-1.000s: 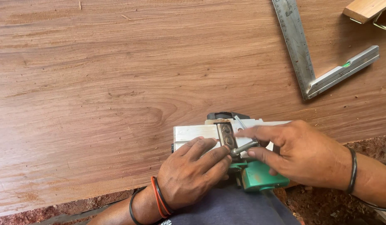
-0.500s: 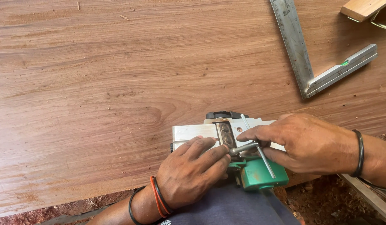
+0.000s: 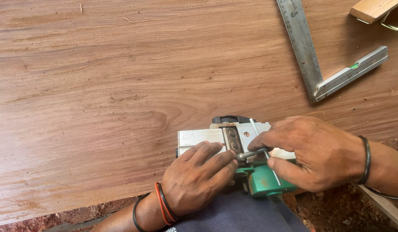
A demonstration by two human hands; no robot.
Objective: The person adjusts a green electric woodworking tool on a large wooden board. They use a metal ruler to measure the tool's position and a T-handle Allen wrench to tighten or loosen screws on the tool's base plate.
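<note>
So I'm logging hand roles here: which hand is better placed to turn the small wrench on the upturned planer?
The right hand: its fingers already grip the T-handled wrench seated at the blade drum. The left hand lies flat on the electric planer, likely steadying it.

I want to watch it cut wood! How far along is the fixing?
Done: the green planer lies sole-up on the wooden board. In hand: the left hand steadies it while the right hand works a metal wrench at the blade drum. Left: it isn't upright yet.
</note>
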